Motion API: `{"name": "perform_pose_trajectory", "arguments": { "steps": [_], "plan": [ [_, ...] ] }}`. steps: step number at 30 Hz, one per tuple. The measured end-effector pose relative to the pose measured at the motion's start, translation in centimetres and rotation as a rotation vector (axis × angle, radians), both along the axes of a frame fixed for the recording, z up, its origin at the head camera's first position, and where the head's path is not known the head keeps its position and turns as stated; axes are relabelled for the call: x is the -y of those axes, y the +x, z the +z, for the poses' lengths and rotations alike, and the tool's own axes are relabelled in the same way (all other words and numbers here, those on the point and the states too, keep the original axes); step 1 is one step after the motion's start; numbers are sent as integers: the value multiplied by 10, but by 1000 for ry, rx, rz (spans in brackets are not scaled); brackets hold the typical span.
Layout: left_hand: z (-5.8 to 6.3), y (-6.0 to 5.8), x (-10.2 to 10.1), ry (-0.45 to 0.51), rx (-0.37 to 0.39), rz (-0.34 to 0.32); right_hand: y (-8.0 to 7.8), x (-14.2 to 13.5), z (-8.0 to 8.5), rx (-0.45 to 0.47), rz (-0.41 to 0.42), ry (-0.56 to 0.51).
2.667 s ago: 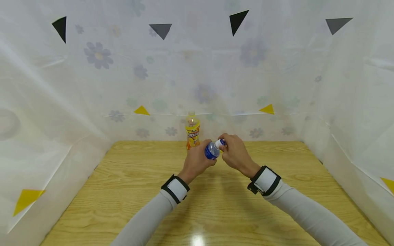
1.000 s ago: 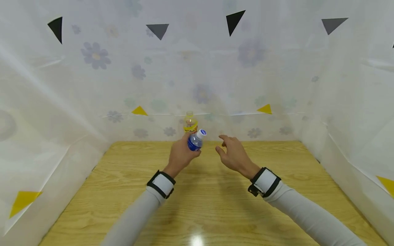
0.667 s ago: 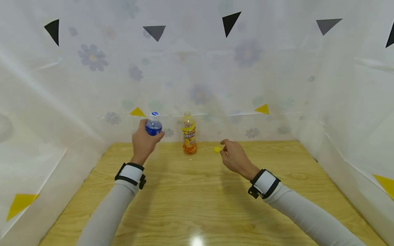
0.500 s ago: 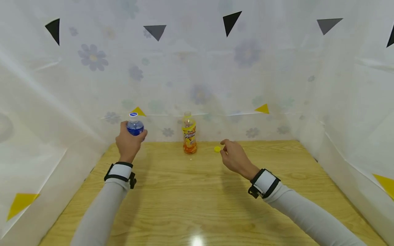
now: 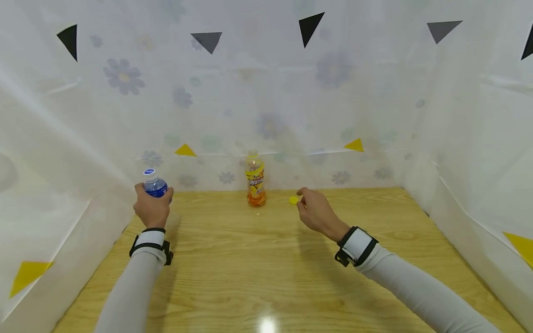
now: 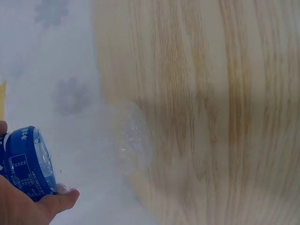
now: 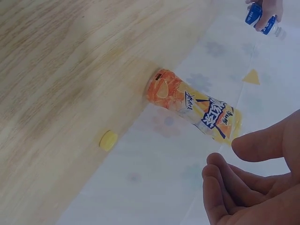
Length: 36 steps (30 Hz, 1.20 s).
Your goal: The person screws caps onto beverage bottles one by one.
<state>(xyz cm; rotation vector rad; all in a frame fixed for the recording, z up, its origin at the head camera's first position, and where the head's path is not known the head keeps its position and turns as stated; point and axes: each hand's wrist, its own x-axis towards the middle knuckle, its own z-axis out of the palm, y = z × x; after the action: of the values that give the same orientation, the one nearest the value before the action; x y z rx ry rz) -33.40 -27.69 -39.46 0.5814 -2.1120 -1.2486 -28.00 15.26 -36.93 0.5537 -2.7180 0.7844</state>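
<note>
At the far left of the table, my left hand (image 5: pixel 152 208) grips a clear plastic bottle (image 5: pixel 156 187) with a blue label and a white cap (image 5: pixel 149 172). In the left wrist view, thumb and fingers wrap round the blue label (image 6: pixel 30 164); whether the clear base touches the wood I cannot tell. My right hand (image 5: pixel 318 212) hovers at the back right, fingers loosely curled, holding nothing. Just left of it lies a yellow bottle cap (image 5: pixel 293 200). An uncapped drink bottle (image 5: pixel 256 182) with a yellow and orange label stands upright at the back middle.
The wooden table (image 5: pixel 250 268) ends at a white flowered sheet (image 5: pixel 233 106) behind the bottles. Similar white sheeting rises along both sides, with black, grey and yellow triangles on it.
My right hand has let go of the blue-labelled bottle's cap and stayed near its place. My left hand has carried that bottle left, then lowered it. The yellow cap has come into sight.
</note>
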Motion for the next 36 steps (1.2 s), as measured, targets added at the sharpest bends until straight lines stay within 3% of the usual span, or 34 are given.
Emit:
{"name": "perform_pose_trajectory", "arguments": {
  "steps": [7,19,29,36],
  "plan": [
    [-16,-2,-5,-16,-43,21,1,-1,-2,29,0,-2],
    [-17,-7,-1,-42,-52,-3,1,-3,-2,34,2,-33],
    [-16,-1,1,-10,-47,-27,2,-1,-4,10,19,-46],
    [-13,1,-1,-43,5,-57,2,1,-6,6,16,-38]
  ]
}}
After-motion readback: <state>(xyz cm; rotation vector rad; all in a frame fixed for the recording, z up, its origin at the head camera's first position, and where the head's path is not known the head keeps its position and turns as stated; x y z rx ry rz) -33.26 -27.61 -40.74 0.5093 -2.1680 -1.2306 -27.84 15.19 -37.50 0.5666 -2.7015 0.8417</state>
